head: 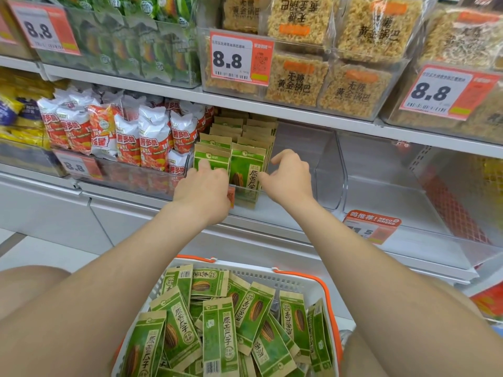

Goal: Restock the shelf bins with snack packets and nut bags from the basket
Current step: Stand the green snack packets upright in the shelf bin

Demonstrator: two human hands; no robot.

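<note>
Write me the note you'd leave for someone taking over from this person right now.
Left hand grips the left front seed packet; right hand pinches the edge of the right front seed packet.
Both packets stand upright at the front of the clear bin, with rows of the same packets behind.
Done: that bin looks nearly full.
Left: many loose packets lie in the basket; the neighbouring bin on the right shows none.
</note>
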